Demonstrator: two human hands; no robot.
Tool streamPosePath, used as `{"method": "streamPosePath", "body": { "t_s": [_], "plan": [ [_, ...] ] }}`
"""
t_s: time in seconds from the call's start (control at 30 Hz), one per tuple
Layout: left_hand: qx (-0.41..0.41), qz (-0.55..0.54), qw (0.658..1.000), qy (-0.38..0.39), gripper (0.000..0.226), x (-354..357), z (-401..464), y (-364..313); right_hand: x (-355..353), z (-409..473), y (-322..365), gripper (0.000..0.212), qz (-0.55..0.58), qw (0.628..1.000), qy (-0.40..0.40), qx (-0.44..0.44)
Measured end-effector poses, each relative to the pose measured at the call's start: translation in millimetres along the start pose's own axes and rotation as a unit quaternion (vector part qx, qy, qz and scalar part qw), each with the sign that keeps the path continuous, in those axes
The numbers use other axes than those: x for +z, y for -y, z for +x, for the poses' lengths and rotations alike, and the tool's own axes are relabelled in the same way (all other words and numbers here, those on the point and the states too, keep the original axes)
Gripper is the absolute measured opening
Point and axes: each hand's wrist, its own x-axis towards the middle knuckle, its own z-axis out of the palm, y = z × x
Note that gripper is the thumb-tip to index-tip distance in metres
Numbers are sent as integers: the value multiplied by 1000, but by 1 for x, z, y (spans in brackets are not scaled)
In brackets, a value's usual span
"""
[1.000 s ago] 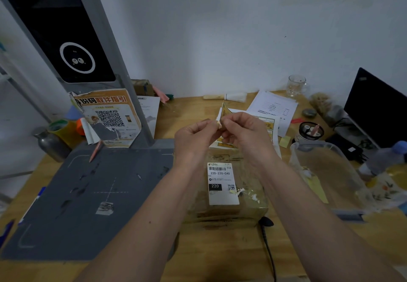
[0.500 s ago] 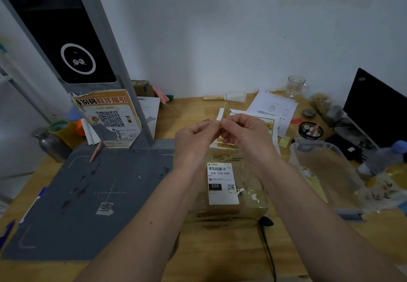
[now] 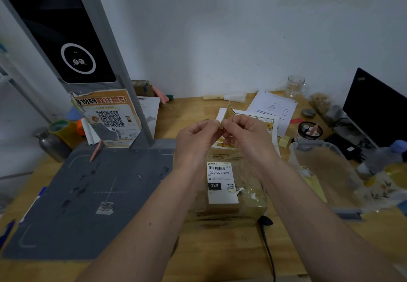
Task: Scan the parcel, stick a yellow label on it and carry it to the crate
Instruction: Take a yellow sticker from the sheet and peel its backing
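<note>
Little has moved since the earlier frames: both hands remain raised together above the parcel (image 3: pixel 222 190), and only the yellow label (image 3: pixel 229 112) between them has changed attitude, now standing up as a pointed flap with a white backing edge showing. Left hand (image 3: pixel 195 140) and right hand (image 3: pixel 247 136) each pinch the label at their fingertips, evidently separating it from its backing. Parcel lies on the desk (image 3: pixel 220 248) at the right edge of the grey scanning mat (image 3: pixel 88 193), toward the near edge, directly below the hands. Judgement on progress: whether the scan is done cannot be told from these pictures; the labelling is in hand but nothing yellow is yet stuck on the parcel, and the carry to the crate is outstanding. No crate can be identified with certainty. Legible writing: the parcel's white shipping label (image 3: pixel 222 182) bears a barcode, "220-220-C40", "C40", a black block reading "220" and a small QR code. An orange poster (image 3: pixel 108 116) on the scanner stand (image 3: pixel 105 39) carries a large QR code and Chinese characters.
</note>
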Motion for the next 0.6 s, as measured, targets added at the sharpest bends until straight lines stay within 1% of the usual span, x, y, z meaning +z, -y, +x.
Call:
{"method": "streamPosePath", "body": {
  "t_s": [0.07, 0.13, 0.23, 0.4, 0.47, 0.6],
  "plan": [
    [10, 21, 1000, 14, 5, 0, -2, 0, 0, -1, 0, 11, -11, 1000, 1, -7],
    [26, 47, 998, 19, 6, -1, -2, 1, 0, -2, 1, 12, -19, 1000, 0, -12],
    [45, 89, 995, 7, 9, -3, -1, 2, -1, -4, 2, 13, -26, 999, 8, -17],
    [66, 128, 989, -15, 7, -2, 0, 2, 0, -3, 1, 14, -27, 999, 12, -16],
    [56, 121, 991, -19, 10, -1, 0, 2, 1, -3, 1, 13, -22, 1000, 10, -15],
    [15, 52, 998, -17, 17, -1, 0, 2, 1, -2, -1, 13, -20, 1000, 6, -10]
  ]
}}
